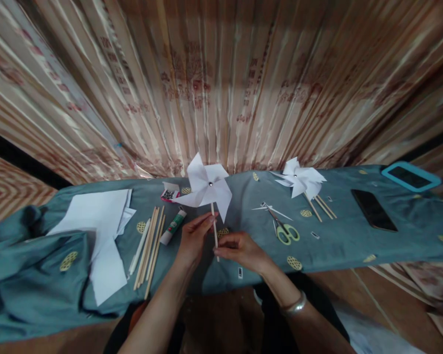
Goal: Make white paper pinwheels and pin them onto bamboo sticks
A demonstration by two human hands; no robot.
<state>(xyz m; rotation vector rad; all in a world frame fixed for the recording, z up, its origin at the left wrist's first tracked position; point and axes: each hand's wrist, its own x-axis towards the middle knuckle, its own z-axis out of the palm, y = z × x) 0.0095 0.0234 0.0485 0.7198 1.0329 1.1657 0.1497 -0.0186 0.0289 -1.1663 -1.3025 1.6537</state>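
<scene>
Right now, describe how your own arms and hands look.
The left hand and right hand wear no gloves, and no sleeves show on the forearms. A shiny, silver-coloured bangle rings the right forearm; none shows on the left.

Wht paper pinwheel [205,188] w/ silver ctr pin [210,184] is approx. upright on thin stick [215,232].

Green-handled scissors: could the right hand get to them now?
Probably yes: only cloth lies between the right hand and the scissors, though that hand would first have to release the pinwheel stick.
</scene>
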